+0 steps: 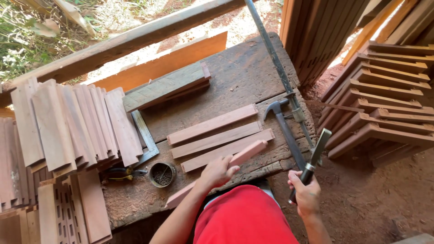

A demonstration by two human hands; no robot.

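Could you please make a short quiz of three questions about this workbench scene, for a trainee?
1. True or false: the left hand holds a wooden slat.
2. What does the right hand grip? A) chisel B) pliers C) saw
3. How many loose slats lie side by side on the workbench, beyond the left hand?

Key:
1. True.
2. A.
3. Three. The hammer lies to their right, the round tin of nails to their left.
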